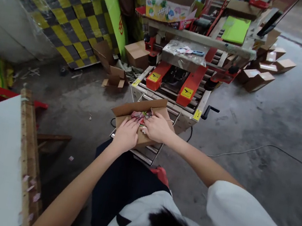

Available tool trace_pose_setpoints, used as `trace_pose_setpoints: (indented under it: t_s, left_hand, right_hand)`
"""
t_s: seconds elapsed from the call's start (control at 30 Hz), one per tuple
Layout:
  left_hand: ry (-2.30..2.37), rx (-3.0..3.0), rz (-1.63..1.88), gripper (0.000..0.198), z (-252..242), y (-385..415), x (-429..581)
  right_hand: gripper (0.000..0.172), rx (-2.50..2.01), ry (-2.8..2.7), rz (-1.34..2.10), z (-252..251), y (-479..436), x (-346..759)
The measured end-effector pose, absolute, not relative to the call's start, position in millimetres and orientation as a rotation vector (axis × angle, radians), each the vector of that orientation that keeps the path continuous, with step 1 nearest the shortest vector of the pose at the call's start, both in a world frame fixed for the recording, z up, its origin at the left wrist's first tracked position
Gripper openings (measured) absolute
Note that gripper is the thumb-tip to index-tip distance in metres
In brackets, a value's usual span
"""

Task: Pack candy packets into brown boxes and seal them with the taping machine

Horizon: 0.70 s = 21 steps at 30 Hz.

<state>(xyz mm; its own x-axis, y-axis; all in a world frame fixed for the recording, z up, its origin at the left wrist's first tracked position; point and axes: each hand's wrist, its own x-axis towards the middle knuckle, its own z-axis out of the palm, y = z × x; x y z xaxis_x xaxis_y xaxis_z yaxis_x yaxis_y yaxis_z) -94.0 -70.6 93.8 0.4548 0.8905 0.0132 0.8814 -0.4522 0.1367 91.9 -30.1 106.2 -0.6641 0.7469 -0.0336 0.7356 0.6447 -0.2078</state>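
- One carton-sealing machine (173, 82) fills the middle of the floor, its orange taping heads over a roller bed (148, 154) that runs towards the person.
- Behind it to the left, a plastic-wrapped stack of yellow-and-black checkered sheets (69, 10) leans against the wall. It plays no part in the work at hand.
- Folded small cartons (261, 75) lie on the concrete off the machine's far right corner. They look like blanks waiting to be filled.
- On the near end of the roller bed sits a small cardboard box (146, 140), short of the taping heads. Its far flap stands up, so the box is open.
- The left hand (126, 135) lies palm down on the box's near left corner with the fingers spread flat, pressing rather than grasping.
- The right hand (157, 128) rests on the box's right side with its fingers bent over the opening. Whether they pinch anything I cannot tell.
- Colourful packets (140, 116) show in the gap between the hands, so filling looks done or nearly done.
- By my reading, what is left is folding the flaps shut and sending the box through the heads. No tape shows on it.
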Motion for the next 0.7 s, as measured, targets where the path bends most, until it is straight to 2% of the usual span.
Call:
trace_pose_setpoints:
  t_s: [0.1,0.2,0.37,0.47,0.53,0.6,0.7]
  left_hand:
    - [1.539,2.575,0.038,0.043,98,-57,-90]
    - [1.536,2.591,0.108,0.041,94,-55,-88]
    - [1.559,2.658,0.417,0.04,80,-65,-93]
    - [1.835,2.539,0.862,0.038,76,-74,-95]
    - [2.036,2.382,1.121,0.039,74,-79,-95]
    - [2.102,2.311,1.198,0.041,74,-83,-95]
    - [2.033,2.398,0.921,0.053,79,-82,-102]
  right_hand:
    - [0.045,-1.234,-2.75,0.303,100,-32,94]
    - [0.047,-1.151,-2.574,0.286,92,-37,100]
    - [0.082,-1.304,-2.186,0.108,95,-30,91]
    - [0.09,-1.343,-2.168,0.129,98,-33,87]
    - [0.091,-1.296,-2.231,0.141,92,-48,93]
    - [0.087,-1.247,-2.323,0.125,79,-70,105]
    - [0.077,-1.24,-2.425,0.081,61,-94,122]
